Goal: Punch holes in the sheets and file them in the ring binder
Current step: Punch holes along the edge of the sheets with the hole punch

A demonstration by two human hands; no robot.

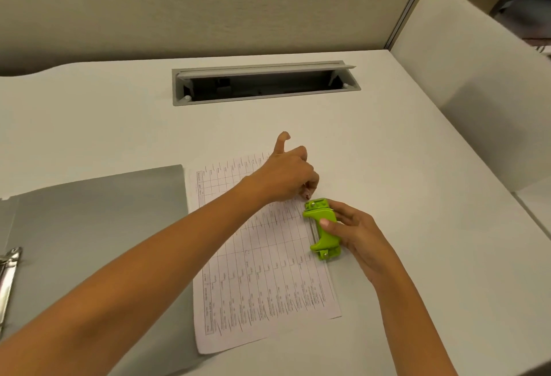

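A printed sheet (262, 280) with a table on it lies on the white desk. A lime-green hole punch (323, 231) sits over the sheet's right edge. My right hand (357, 232) grips the punch from the right, thumb on top of its lever. My left hand (286, 175) reaches across the sheet, fingers curled at the paper's edge just above the punch, thumb sticking up. An open grey ring binder (98, 226) lies to the left, its metal ring mechanism (7, 274) at the far left edge.
A grey cable tray opening (265, 85) with its lid raised is set into the desk at the back. A beige partition wall (208, 2) stands behind the desk. A white chair back (477, 77) is on the right.
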